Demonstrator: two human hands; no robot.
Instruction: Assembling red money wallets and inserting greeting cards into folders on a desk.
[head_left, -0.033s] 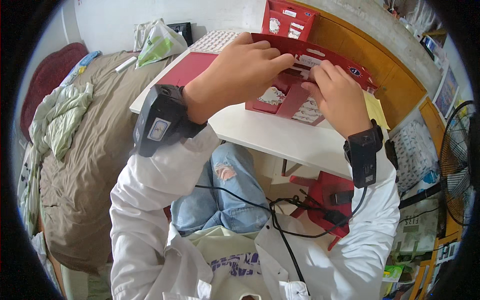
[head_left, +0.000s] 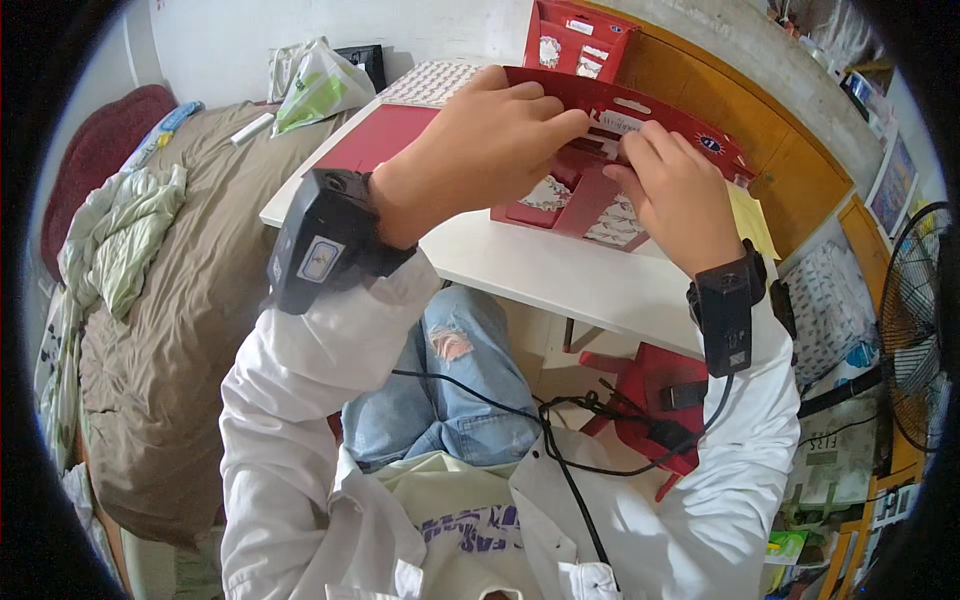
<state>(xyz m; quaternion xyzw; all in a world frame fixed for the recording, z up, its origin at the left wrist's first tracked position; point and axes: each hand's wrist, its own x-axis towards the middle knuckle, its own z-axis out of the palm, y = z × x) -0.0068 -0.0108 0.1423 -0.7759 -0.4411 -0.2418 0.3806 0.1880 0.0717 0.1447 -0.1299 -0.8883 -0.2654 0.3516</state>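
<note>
A red cardboard piece [head_left: 690, 130] with printed panels and folded flaps stands on the white table [head_left: 540, 265] in front of me. My left hand [head_left: 480, 150] is curled over its upper left edge and grips it. My right hand [head_left: 680, 195] pinches an inner flap near the top middle, fingertips close to those of the left hand. The hands hide much of the card. Each wrist carries a black box-shaped device, and a cable runs from the right one down to my lap.
A flat red sheet [head_left: 375, 135] and a patterned sheet [head_left: 430, 82] lie on the table's far left. A red open box [head_left: 575, 40] stands behind, yellow paper [head_left: 752, 220] at right. Bed [head_left: 170, 330] on the left, red stool [head_left: 650, 390] under the table, fan [head_left: 915, 320] on the right.
</note>
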